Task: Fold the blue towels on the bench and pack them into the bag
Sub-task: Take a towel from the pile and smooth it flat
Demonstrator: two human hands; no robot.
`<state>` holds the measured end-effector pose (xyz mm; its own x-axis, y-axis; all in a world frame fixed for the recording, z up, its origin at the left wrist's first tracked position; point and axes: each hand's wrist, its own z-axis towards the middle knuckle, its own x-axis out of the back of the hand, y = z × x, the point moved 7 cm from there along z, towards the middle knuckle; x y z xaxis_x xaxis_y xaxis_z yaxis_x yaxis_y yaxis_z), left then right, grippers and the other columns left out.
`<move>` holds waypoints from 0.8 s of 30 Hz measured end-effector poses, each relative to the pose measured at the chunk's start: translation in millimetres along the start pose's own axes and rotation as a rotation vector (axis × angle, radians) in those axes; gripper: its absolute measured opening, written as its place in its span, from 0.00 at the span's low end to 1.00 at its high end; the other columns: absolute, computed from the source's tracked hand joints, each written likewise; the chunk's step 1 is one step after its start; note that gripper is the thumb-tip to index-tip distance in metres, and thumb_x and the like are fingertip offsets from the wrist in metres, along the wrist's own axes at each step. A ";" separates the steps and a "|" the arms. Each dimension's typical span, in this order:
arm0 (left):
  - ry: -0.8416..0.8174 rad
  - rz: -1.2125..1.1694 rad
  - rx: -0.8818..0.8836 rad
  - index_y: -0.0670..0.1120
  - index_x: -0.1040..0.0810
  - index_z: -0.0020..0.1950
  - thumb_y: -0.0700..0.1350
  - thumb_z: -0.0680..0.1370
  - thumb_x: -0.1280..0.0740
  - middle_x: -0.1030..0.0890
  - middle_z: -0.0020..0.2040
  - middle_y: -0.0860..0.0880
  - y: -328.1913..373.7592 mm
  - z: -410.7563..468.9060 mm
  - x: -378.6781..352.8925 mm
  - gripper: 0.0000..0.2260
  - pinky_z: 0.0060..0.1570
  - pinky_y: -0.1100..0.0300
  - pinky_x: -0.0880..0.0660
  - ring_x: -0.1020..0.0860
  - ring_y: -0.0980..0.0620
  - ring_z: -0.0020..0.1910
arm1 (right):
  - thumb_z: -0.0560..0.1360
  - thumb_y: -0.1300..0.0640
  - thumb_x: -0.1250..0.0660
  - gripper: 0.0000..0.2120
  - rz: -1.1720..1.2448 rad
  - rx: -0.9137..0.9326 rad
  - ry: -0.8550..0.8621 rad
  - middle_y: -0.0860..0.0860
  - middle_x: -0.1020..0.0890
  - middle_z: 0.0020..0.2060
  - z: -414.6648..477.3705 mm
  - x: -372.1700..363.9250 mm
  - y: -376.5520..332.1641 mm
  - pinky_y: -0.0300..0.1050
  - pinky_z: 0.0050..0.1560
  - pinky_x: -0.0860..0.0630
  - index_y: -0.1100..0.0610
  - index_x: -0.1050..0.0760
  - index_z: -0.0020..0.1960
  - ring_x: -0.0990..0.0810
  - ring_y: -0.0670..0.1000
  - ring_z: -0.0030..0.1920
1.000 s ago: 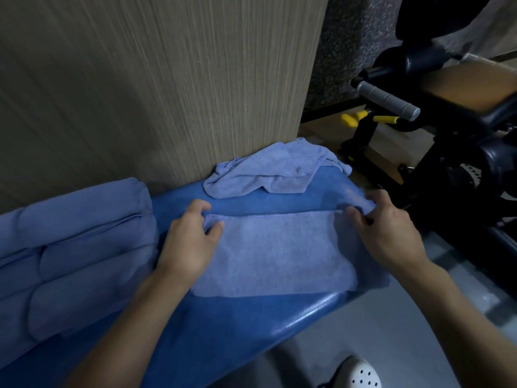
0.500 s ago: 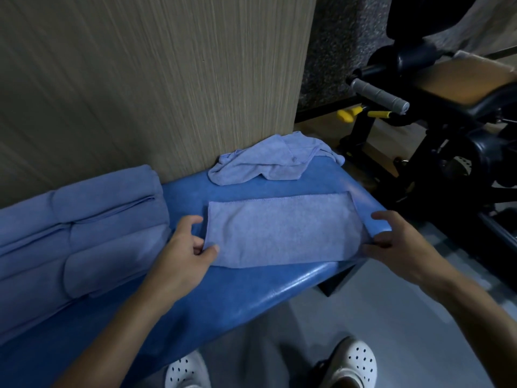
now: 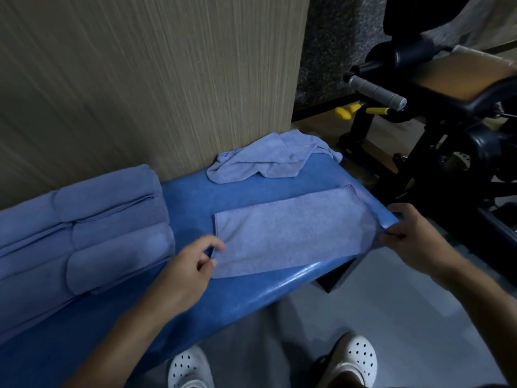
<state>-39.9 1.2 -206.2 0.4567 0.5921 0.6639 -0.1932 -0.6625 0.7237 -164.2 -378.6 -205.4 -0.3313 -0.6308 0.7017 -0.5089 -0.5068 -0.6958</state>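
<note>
A blue towel (image 3: pixel 291 231), folded into a long flat strip, lies across the right end of the blue padded bench (image 3: pixel 223 298). My left hand (image 3: pixel 190 270) pinches the strip's near left corner. My right hand (image 3: pixel 411 236) pinches its near right corner at the bench's end. A crumpled blue towel (image 3: pixel 268 158) sits behind the strip against the wall. Several folded blue towels (image 3: pixel 84 228) are stacked on the left part of the bench. No bag is in view.
A beige wall panel (image 3: pixel 156 79) rises right behind the bench. Black gym equipment (image 3: pixel 447 130) with a grey grip and yellow knobs stands close to the right of the bench. My feet in white perforated clogs (image 3: pixel 355 359) stand on the grey floor below.
The strip has been laid flat and smoothed. Both hands slid from its far corners back to its near corners. The view has tilted down, showing my shoes.
</note>
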 end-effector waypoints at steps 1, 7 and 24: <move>-0.016 0.037 0.001 0.59 0.23 0.49 0.38 0.80 0.39 0.31 0.27 0.54 -0.6 -0.7 -2.3 0.15 0.32 0.59 0.34 0.35 0.55 0.27 | 0.72 0.65 0.29 0.26 -0.017 0.007 -0.017 0.49 0.18 0.36 -0.7 -1.0 -0.9 0.46 0.39 0.28 0.57 0.35 0.66 0.22 0.53 0.38; 0.298 0.212 -0.252 0.54 0.19 0.54 0.53 0.80 0.40 0.26 0.46 0.53 57.0 -1.1 7.8 0.11 0.47 0.61 0.28 0.24 0.57 0.43 | 0.75 0.53 0.33 0.17 -0.171 0.122 0.068 0.52 0.21 0.55 -4.7 1.8 -28.3 0.58 0.59 0.28 0.53 0.28 0.63 0.23 0.57 0.57; 0.047 0.729 -0.329 0.55 0.49 0.80 0.68 0.76 0.57 0.53 0.81 0.54 42.9 52.6 -56.1 0.34 0.77 0.53 0.58 0.56 0.53 0.80 | 0.80 0.36 0.63 0.31 -0.812 0.477 -0.016 0.53 0.36 0.75 3.7 -71.6 -58.1 0.56 0.73 0.50 0.46 0.37 0.76 0.37 0.54 0.75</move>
<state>-28.2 -84.6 -222.3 0.0812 0.0862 0.9930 -0.6785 -0.7250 0.1184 -108.0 -306.2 -215.8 -0.0052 0.0150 0.9999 -0.1990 -0.9799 0.0136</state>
